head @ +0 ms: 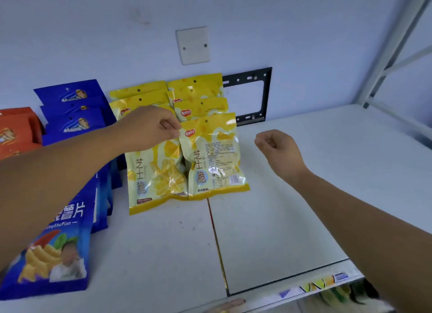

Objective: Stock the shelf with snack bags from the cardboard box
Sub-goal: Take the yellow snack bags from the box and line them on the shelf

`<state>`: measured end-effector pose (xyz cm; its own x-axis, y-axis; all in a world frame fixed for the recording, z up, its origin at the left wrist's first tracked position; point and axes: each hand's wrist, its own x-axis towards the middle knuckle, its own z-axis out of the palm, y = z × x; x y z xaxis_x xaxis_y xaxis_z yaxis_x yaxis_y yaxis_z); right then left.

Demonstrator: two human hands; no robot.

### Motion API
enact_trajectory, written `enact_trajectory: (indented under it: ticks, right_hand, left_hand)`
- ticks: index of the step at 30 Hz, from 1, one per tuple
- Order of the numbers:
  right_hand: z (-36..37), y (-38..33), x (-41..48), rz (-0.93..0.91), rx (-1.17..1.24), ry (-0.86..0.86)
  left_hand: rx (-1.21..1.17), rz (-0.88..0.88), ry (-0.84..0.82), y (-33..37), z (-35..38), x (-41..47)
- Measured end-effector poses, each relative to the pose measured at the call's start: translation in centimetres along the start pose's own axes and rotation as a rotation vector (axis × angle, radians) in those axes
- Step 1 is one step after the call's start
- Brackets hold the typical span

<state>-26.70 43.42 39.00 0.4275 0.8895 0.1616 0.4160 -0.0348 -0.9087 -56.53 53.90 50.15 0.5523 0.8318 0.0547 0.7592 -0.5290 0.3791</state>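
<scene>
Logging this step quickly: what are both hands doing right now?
Left hand: pinching the front yellow snack bag at its top corner.
Right hand: fingers curled, holding nothing.

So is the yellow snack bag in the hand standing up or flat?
Standing up: the yellow plastic snack bag sits on its bottom edge, left hand pinching its top corner.
</scene>
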Motion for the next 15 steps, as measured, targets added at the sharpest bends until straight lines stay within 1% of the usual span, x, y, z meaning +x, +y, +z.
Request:
enact_trajectory:
  ticks: [3,6,9,15]
  right_hand:
    - [-1.9,-0.5,-2.4,0.008,-0.039,0.016]
    - [-3.9,-0.7,-5.6,0.032,-0.039,0.090]
    - [-6.1,-0.7,-9.5,0.078,-0.090,0.148]
    - [-10.9,0.4,-18.2,0.178,-0.169,0.301]
  left_hand:
    - [-0.019,0.084,-0.014,2.3,0.1,0.4]
    - [-0.069,0.177,-0.045,4.8,0.6,0.4]
    - [-0.149,0.265,-0.072,7.4,2.1,-0.4]
    - [-0.193,0.436,-0.243,12.8,6.8,-2.5]
